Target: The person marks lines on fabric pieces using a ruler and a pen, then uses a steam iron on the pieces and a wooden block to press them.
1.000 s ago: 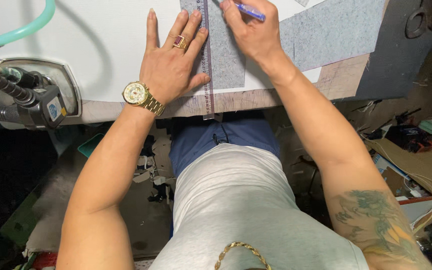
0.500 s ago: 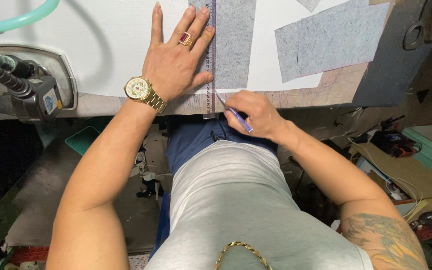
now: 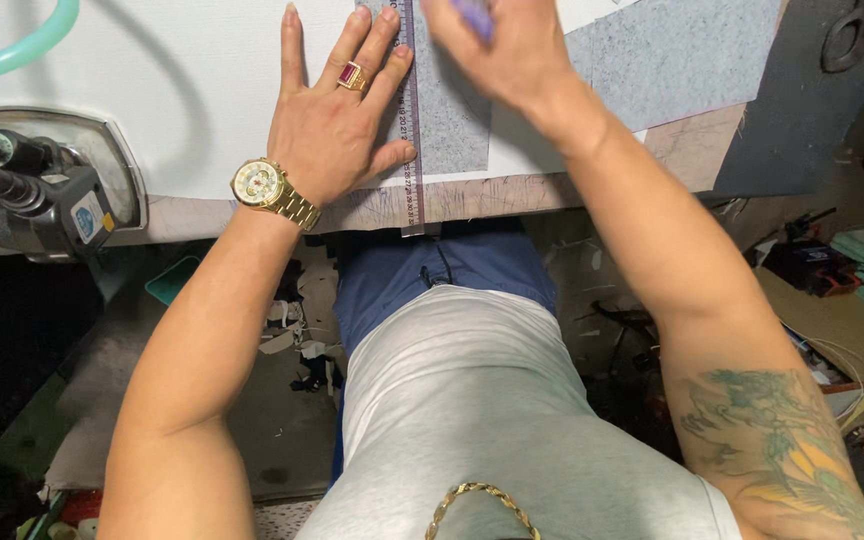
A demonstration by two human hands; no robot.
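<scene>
My left hand lies flat with fingers spread, pressing a clear ruler onto a grey felt-like strip of fabric on the white table top. It wears a gold watch and a red-stoned ring. My right hand is at the top edge of the view, to the right of the ruler, closed around a purple pen that is blurred and mostly hidden.
A steam iron with a black hose and a green tube rests at the table's left. A second grey fabric piece lies to the right. Scissors hang at the top right. Scraps and tools litter the floor below.
My right hand with the pen has moved from the near end of the ruler back up along it to the far end. My left hand has stayed on the ruler.
</scene>
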